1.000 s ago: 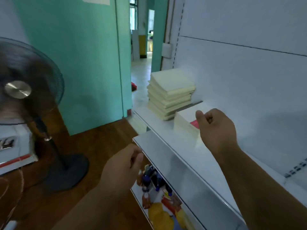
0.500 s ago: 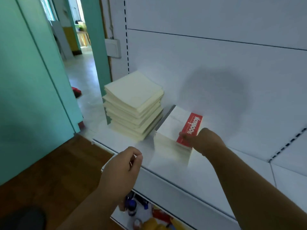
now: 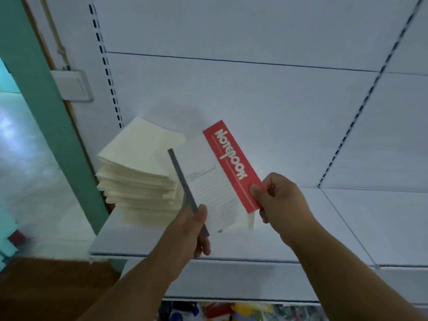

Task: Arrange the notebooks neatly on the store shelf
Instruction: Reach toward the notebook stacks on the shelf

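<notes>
Both hands now holding the notebook (image 3: 217, 179), lifted off the shelf (image 3: 301, 228) since a moment ago. Right hand (image 3: 280, 202) is pinching the red strip w/ thumb on top; left hand (image 3: 196, 230) is gripping the grey spine edge. Step: picking up a notebook to restack. Next move, prob.: squaring it onto the cream stack (image 3: 139, 177) just beside, edges aligned. White metal shelving w/ slotted uprights; teal door frame (image 3: 46, 112) at left, wood floor below.

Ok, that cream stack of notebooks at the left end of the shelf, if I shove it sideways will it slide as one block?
Probably not. The cream stack of notebooks is already uneven, with edges jutting at different angles, so its layers would likely shear apart. It looks tall and loosely piled, so the upper notebooks might slip off. Pushing low on the white metal shelf with both hands seems safer.
</notes>
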`<move>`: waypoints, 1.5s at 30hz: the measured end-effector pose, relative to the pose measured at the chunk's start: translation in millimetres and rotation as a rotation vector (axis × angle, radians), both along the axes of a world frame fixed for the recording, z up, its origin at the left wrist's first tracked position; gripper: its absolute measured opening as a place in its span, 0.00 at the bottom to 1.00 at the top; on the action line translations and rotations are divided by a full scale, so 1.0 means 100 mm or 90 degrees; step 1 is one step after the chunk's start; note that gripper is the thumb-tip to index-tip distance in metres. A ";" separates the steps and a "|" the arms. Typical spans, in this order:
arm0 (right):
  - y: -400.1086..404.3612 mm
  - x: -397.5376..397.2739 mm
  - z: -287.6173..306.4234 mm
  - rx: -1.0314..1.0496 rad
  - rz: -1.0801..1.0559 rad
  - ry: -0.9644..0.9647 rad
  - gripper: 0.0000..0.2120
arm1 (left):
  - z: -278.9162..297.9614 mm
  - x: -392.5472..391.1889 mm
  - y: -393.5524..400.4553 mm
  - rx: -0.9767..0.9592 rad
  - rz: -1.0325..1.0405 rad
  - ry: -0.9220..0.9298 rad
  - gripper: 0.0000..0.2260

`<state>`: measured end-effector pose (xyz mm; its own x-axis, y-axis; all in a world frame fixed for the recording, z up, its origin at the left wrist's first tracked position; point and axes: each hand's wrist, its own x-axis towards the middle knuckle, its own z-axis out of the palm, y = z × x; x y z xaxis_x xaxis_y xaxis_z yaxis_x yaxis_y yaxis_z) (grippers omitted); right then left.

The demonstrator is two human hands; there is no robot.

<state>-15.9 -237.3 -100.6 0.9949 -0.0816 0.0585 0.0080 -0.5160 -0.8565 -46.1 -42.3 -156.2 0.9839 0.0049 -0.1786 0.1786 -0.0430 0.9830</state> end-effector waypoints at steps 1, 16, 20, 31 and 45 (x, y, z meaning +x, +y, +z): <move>0.05 -0.04 -0.01 -0.019 0.014 0.010 0.14 | 0.02 0.02 0.02 -0.019 0.016 -0.006 0.11; -0.05 0.72 -0.51 -0.306 -0.137 0.197 0.15 | 0.03 -0.04 0.52 0.016 0.115 -0.073 0.03; 0.04 0.46 -0.25 -0.074 -0.184 0.034 0.09 | 0.04 -0.01 0.45 -0.009 0.098 -0.056 0.04; -0.11 -0.08 0.17 0.274 -0.066 0.115 0.22 | 0.15 0.13 -0.07 0.106 -0.009 -0.085 0.05; -1.96 -0.42 0.10 0.239 -0.293 -0.022 0.15 | 0.13 0.09 -2.14 0.177 -0.149 -0.167 0.11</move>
<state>-58.4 -433.1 -90.4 0.8508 -0.5249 -0.0265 -0.1140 -0.1351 -0.9843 -37.0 -256.6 -143.3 0.9763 -0.2099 0.0533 -0.1205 -0.3220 0.9390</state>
